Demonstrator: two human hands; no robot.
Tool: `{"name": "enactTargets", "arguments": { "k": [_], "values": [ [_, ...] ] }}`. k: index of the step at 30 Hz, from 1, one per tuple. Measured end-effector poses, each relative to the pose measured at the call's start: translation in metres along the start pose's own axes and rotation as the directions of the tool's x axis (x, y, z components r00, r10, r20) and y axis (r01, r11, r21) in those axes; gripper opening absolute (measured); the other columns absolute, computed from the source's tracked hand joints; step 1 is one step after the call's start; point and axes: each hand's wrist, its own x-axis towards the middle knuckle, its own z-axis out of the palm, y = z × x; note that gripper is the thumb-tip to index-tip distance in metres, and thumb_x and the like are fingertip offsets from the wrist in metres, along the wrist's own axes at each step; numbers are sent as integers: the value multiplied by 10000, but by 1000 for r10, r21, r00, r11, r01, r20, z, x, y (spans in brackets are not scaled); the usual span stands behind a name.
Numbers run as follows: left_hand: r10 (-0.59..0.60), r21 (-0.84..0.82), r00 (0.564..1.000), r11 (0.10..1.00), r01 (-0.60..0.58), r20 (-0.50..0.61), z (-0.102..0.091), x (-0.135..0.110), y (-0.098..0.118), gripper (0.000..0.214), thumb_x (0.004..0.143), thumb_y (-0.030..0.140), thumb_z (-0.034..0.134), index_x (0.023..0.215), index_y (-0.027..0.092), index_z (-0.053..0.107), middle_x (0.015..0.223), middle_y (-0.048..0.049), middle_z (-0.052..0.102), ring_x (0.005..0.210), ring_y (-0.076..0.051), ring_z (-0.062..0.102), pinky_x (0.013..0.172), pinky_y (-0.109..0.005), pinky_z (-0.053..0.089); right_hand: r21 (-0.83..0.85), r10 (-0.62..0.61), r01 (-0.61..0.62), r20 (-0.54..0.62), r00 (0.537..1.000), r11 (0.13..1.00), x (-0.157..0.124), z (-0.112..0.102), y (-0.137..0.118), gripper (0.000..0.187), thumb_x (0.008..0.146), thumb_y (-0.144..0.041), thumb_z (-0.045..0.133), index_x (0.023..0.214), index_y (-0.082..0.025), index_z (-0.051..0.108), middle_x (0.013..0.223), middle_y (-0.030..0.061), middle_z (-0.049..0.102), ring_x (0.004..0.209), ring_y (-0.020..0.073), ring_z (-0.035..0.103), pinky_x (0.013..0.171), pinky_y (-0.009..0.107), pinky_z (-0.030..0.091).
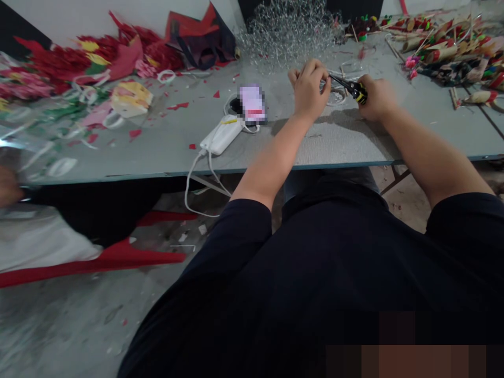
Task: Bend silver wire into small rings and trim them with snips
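Pliers (352, 87) with black-and-yellow handles are gripped in my right hand (376, 97), their dark jaws pointing left. The tips of the jaws meet the fingertips of my left hand (311, 86), which is closed in a pinch on what looks like a thin wire, mostly hidden by the fingers. Below the jaws, a coil of pale wire (336, 97) lies on the grey table (315, 142). Behind my hands stands a large heap of tangled silver wire (289, 34).
A phone (252, 102) and a white power strip (222, 135) with a hanging cable lie to the left. Red decorations (153, 50) and a yellow block-shaped item (131, 98) are farther left. Bamboo pieces (444, 52) crowd the right. Another person's hand (8, 186) shows at the left edge.
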Motion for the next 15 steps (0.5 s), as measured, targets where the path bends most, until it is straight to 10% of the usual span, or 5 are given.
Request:
{"name": "enactTargets", "arguments": {
  "k": [7,10,15],
  "values": [
    [-47,-2,999,999,47,20,2,1,3,279,1154,783,696,1148,526,804,1448,-28,831,1396,-429,598,1289,-690,296,40,-5,5,-15,1000,999,5,6,1,981,983,-978,690,1866,-574,552,1530,47,875,1569,543,598,1232,852,470],
    [-94,-32,995,995,95,21,-2,-1,8,480,1214,835,583,1165,404,788,1502,-45,797,1386,-371,595,1346,-660,288,41,0,1,-19,1000,999,6,8,-2,1003,946,-1001,685,1843,-564,587,1520,81,872,1559,570,589,1217,884,454],
    [-88,-141,993,985,99,84,-21,-4,19,406,1058,913,658,1042,523,770,1372,-72,852,1446,-467,637,1219,-710,341,60,8,-7,-22,1000,998,3,7,-7,948,914,-1053,679,1746,-598,655,1429,78,896,1544,562,578,1187,871,474]
  ]
}}
